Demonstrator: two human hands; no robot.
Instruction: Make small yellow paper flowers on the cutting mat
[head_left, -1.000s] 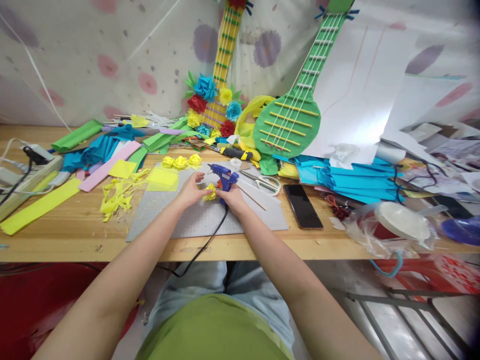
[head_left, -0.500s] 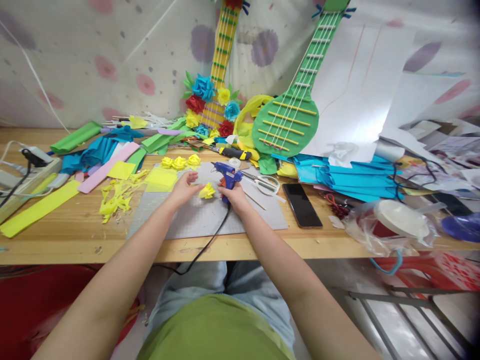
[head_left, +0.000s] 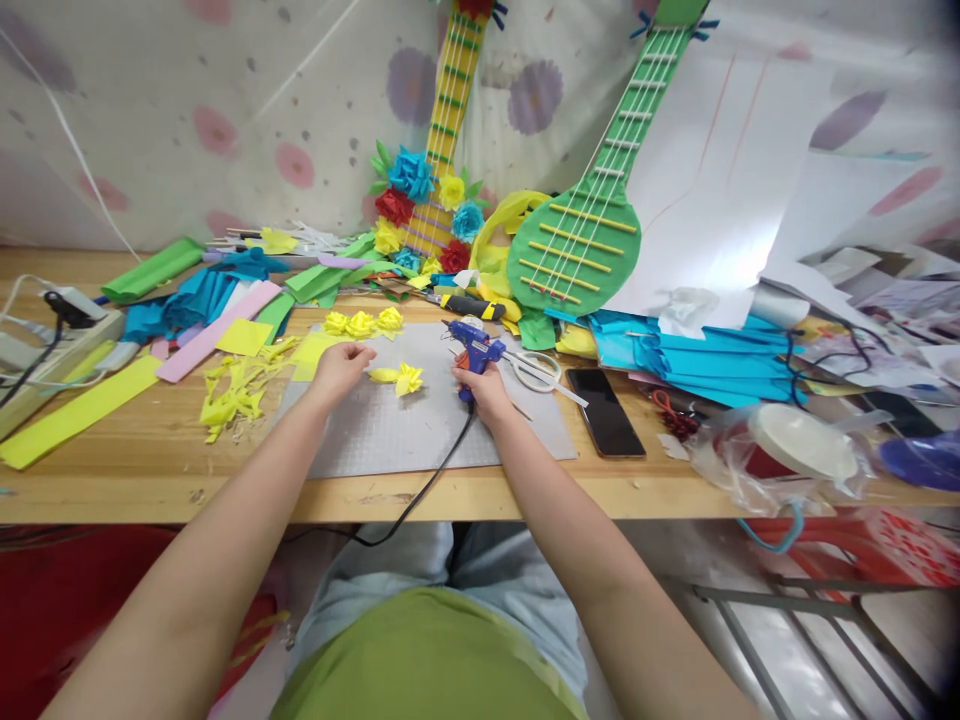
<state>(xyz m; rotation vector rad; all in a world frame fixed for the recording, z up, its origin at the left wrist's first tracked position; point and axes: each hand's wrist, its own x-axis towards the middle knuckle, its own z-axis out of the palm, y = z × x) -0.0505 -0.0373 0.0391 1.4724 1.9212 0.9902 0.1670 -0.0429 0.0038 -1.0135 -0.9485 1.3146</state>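
Observation:
My right hand (head_left: 488,392) is wrapped round the handle of a blue hot glue gun (head_left: 475,351), whose black cord trails off the table's front edge. A small yellow paper flower (head_left: 406,378) lies on the grey cutting mat (head_left: 420,430) between my hands. My left hand (head_left: 339,366) rests on the mat's left part, fingers curled, a little to the left of the flower and apart from it. I cannot make out anything in its fingers. A row of three finished yellow flowers (head_left: 363,323) sits just beyond it.
Scissors (head_left: 536,367) and a black phone (head_left: 604,412) lie right of the glue gun. Yellow paper scraps (head_left: 232,390) and coloured paper strips cover the left side. Two paper guitars (head_left: 577,240) lean against the wall. A power strip (head_left: 45,350) sits far left.
My hands have parted. The left hand let go of the yellow flower and drew left; the right hand carried the glue gun to the right, away from the flower, which now lies on the mat.

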